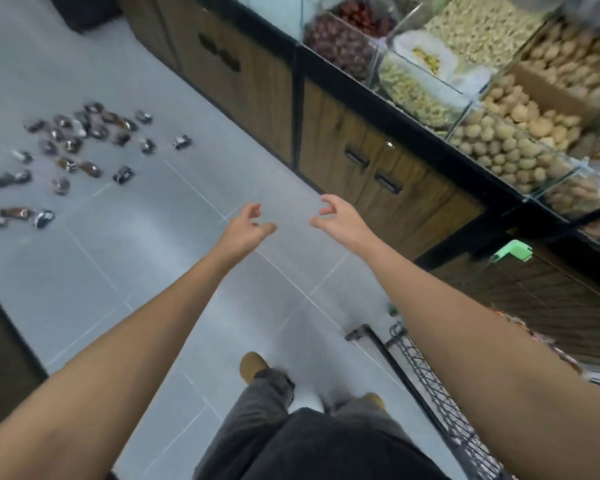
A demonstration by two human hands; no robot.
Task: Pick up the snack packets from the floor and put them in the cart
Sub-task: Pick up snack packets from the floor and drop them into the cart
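Trousers (pixel 274 427): lowest in view, cart (pixel 440 403) beside them | left hand (pixel 245 225), right hand (pixel 333 218): fingers (pixel 253 209) loosely curled, empty | snack packets (pixel 84 147): scattered on floor (pixel 153 271), well ahead-left | advice: step closer, crouch, gather several per grab.

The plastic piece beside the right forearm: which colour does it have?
The plastic piece is light green; the head view shows it.

One head-worn wide-angle camera, at standing height, looks steeply down onto the floor (pixel 153 258); scene tilted.
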